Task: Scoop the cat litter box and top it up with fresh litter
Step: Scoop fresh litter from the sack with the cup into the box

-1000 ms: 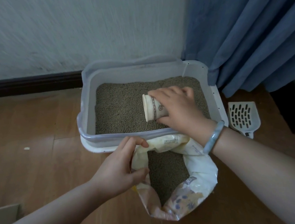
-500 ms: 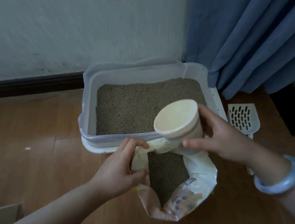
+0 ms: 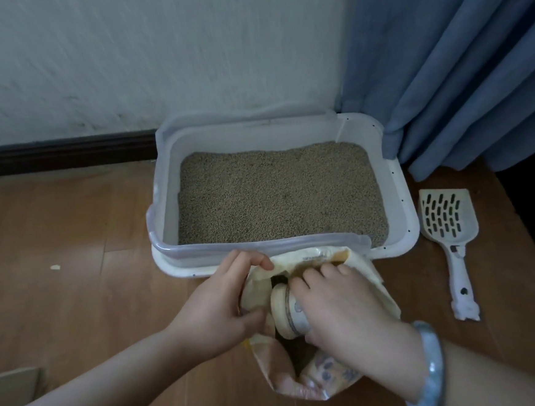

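A white litter box (image 3: 402, 224) with a clear rim stands against the wall, filled with grey-brown litter (image 3: 278, 192). In front of it an open yellowish litter bag (image 3: 315, 256) sits on the floor. My left hand (image 3: 217, 312) pinches the bag's left edge and holds the mouth open. My right hand (image 3: 341, 309) grips a paper cup (image 3: 287, 310) lying on its side, pushed down inside the bag's mouth with its opening facing left. The litter inside the bag is mostly hidden by my hands.
A white slotted scoop (image 3: 451, 239) lies on the wooden floor right of the box. Blue curtains (image 3: 456, 59) hang at the back right. A cardboard piece (image 3: 9, 393) shows at the lower left. A small crumb (image 3: 55, 267) lies on the floor.
My right hand tipped the cup over the box, lifted it back toward me, and has now lowered it into the bag. My left hand kept hold of the bag's edge.
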The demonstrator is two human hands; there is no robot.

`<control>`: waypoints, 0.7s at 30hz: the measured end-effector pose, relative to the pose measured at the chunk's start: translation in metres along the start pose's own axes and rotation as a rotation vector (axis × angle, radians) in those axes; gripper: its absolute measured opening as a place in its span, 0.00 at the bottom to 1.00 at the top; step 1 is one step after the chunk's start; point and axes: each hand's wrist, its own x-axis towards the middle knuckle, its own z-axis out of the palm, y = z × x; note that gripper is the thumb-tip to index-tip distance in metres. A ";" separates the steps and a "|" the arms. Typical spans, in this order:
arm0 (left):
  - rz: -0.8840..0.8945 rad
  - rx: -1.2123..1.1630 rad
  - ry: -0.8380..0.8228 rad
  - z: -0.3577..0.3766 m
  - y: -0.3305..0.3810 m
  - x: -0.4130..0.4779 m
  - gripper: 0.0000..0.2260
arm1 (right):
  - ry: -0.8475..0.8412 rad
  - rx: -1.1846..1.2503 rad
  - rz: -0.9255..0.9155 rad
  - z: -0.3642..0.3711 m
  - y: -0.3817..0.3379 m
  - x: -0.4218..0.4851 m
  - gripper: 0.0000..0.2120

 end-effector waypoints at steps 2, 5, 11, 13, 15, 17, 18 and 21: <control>-0.008 0.011 0.002 0.000 0.000 0.000 0.25 | 0.051 -0.038 -0.004 0.024 -0.006 0.013 0.24; -0.023 0.011 0.003 0.000 0.001 -0.001 0.25 | 0.040 -0.058 -0.021 0.043 -0.012 0.026 0.17; -0.024 0.024 -0.003 -0.001 0.003 -0.003 0.25 | -0.011 -0.195 -0.208 0.047 -0.007 0.030 0.15; -0.026 0.026 -0.007 -0.002 0.004 -0.003 0.25 | -0.006 -0.062 -0.262 0.046 0.007 0.031 0.13; -0.025 0.034 -0.015 -0.003 0.005 -0.004 0.25 | -0.078 0.078 -0.322 0.045 0.022 0.029 0.21; -0.015 0.039 -0.027 -0.003 0.006 -0.005 0.25 | -0.151 0.294 -0.297 0.042 0.031 0.025 0.25; -0.011 0.038 -0.032 -0.003 0.007 -0.005 0.25 | -0.157 0.393 -0.277 0.042 0.033 0.024 0.26; -0.006 0.034 -0.042 -0.002 0.010 -0.004 0.26 | -0.224 0.614 -0.251 0.038 0.038 0.019 0.28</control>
